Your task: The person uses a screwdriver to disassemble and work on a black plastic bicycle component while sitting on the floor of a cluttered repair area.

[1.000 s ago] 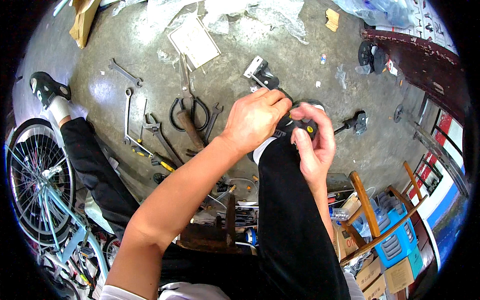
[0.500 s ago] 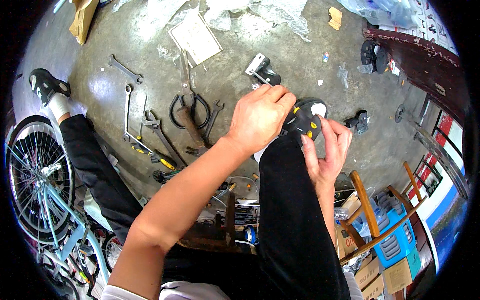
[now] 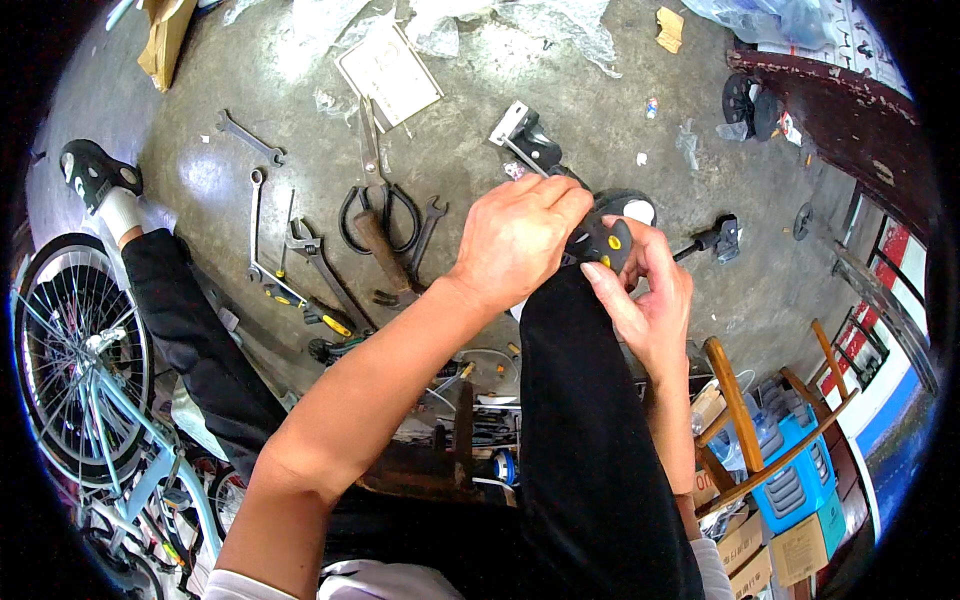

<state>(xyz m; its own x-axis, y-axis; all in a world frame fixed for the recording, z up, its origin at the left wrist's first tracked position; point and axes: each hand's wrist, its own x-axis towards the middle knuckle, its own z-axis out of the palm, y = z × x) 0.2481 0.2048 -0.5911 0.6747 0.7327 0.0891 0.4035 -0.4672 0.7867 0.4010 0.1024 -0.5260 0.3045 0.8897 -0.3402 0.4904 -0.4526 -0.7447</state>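
Note:
A small black part with yellow oval spots [image 3: 612,240] is held above my right knee, over the shoe [image 3: 640,208]. My right hand [image 3: 648,295] grips its near edge between thumb and curled fingers. My left hand [image 3: 525,238] is closed at the part's left side, knuckles up; its fingertips and whatever they hold are hidden. Just beyond that hand, on the floor, lies a black piece with a silver bracket [image 3: 528,135]. A thin metal rod runs from it toward my knuckles; I cannot tell whether it touches them.
On the floor to the left lie an open-end wrench [image 3: 250,138], an adjustable wrench [image 3: 318,262], large scissors [image 3: 370,160] and a hammer [image 3: 380,250]. A bicycle wheel [image 3: 80,340] stands at far left. At right are a wooden stool [image 3: 735,405] and a blue crate [image 3: 795,490].
My right hand has shifted slightly left, and its fingers now curl round the black part, which has turned a little. My left hand has hardly moved.

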